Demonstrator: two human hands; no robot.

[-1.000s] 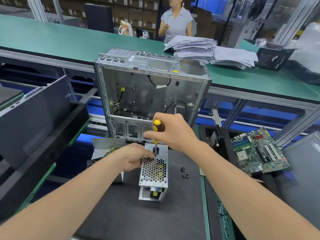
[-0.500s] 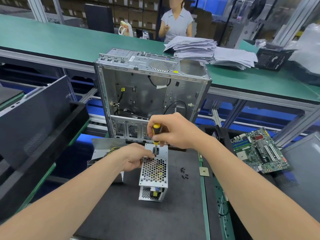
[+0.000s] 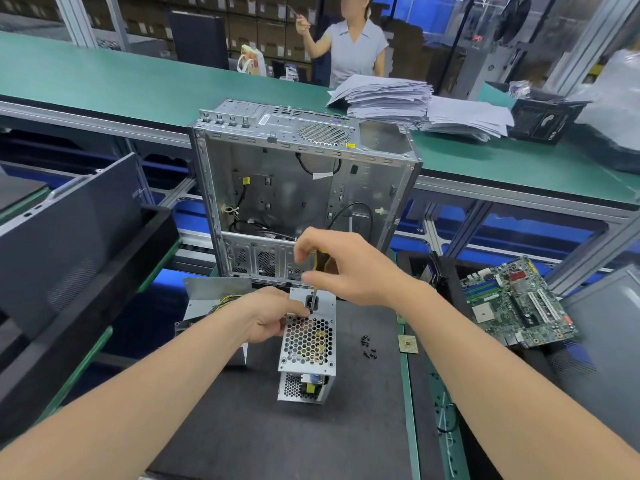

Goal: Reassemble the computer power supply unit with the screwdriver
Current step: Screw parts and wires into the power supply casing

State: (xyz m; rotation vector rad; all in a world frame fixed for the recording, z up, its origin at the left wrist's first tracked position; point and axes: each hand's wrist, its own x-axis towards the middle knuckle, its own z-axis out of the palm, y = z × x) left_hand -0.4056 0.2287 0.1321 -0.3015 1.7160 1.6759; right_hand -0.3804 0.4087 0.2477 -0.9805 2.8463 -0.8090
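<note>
Dark grey mat [image 3: 277, 427] holds the silver perforated-metal power supply unit [image 3: 308, 341], upright, centre. Left hand [image 3: 273, 317] grips its upper edge. Right hand [image 3: 343, 268] fingers, curled round the yellow-black screwdriver [image 3: 321, 259], re-gripped vs. 0.5 s ago; tip unmoved, so prob. tightening a screw.

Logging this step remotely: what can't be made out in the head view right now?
All in the head view:
1. Tip of the screwdriver and any screw under it: too small, partly behind fingertips of the left hand.
2. Handle of the screwdriver: mostly covered by the right hand.
3. Left side of the power supply unit: hidden by the left hand.
4. Count of the loose screws: too small.
</note>
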